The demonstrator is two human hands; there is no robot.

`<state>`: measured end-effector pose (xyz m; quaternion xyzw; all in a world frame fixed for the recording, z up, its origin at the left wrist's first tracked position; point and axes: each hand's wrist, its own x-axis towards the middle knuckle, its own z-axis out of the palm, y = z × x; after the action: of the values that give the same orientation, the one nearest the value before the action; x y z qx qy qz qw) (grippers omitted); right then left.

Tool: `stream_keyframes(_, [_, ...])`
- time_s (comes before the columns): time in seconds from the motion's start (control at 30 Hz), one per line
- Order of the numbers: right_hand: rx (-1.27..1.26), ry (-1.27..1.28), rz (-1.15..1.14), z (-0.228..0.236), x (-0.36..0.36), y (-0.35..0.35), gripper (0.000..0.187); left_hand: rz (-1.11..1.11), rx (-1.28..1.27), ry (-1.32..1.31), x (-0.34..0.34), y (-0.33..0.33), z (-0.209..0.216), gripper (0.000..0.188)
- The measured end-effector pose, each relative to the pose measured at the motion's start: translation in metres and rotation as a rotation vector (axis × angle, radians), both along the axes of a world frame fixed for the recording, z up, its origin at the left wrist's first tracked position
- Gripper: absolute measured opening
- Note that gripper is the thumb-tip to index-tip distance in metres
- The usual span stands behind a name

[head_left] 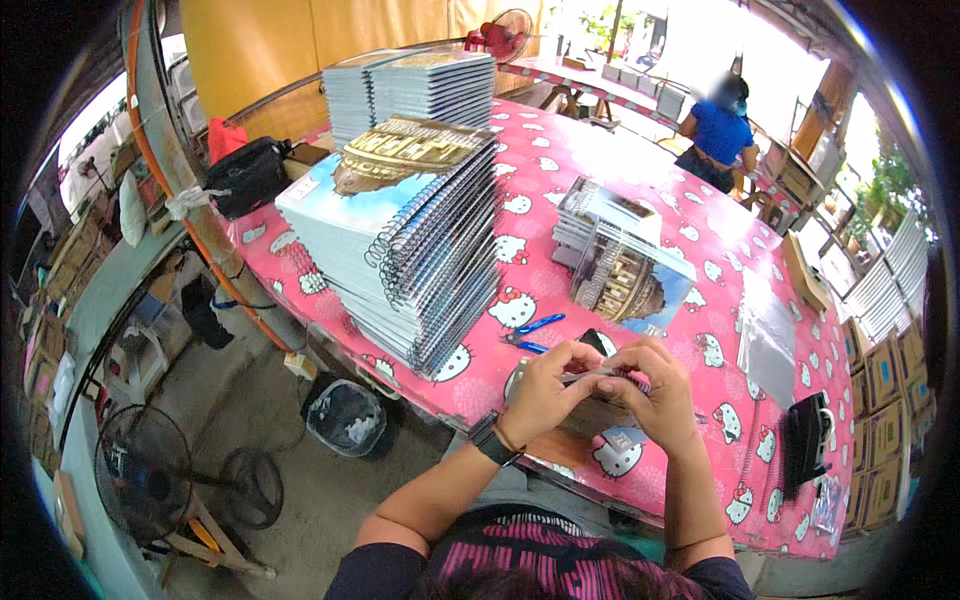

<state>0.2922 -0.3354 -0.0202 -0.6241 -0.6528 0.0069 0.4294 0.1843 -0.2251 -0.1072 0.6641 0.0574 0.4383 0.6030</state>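
Note:
My left hand (548, 396), with a dark watch (492, 438) on the wrist, and my right hand (655, 392) meet at the near table edge. Thumbs and fingers of both pinch the upper edge of a notebook (597, 415) with a brownish cover, largely hidden by the hands. Whether a wire coil runs along that edge is too small to tell. Just beyond my left hand lie blue-handled cutters (535, 332). A black object (600, 341) shows partly behind the fingers. Farther off rests a small pile of notebooks with building-picture covers (630, 277).
Tall stacks of spiral notebooks (400, 240) stand at the left on the pink table (540, 480). A black case (806, 440) and clear plastic sheets (768, 345) lie right. A bin (346, 418) and fan (145, 460) stand on the floor. Another person (722, 130) sits farther back.

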Motion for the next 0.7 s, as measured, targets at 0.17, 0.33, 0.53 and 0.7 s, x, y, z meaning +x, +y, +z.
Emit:
stream_keyframes(0.17, [0.003, -0.037, -0.042, 0.001, -0.003, -0.003, 0.017, 0.062, 0.047, -0.026, 0.002, 0.001, -0.014, 0.015])
stream_keyframes(0.33, [0.199, -0.192, -0.134, -0.023, -0.006, 0.008, 0.020, 0.015, -0.090, 0.027, 0.009, 0.004, -0.015, 0.013])
stream_keyframes(0.53, [0.197, -0.166, -0.096, -0.025, 0.007, 0.007, 0.027, 0.057, -0.005, 0.027, 0.017, 0.006, -0.008, 0.018])
stream_keyframes(0.7, [-0.042, 0.242, 0.032, -0.009, 0.014, -0.006, 0.037, -0.005, 0.037, 0.027, 0.013, 0.007, -0.010, 0.016])
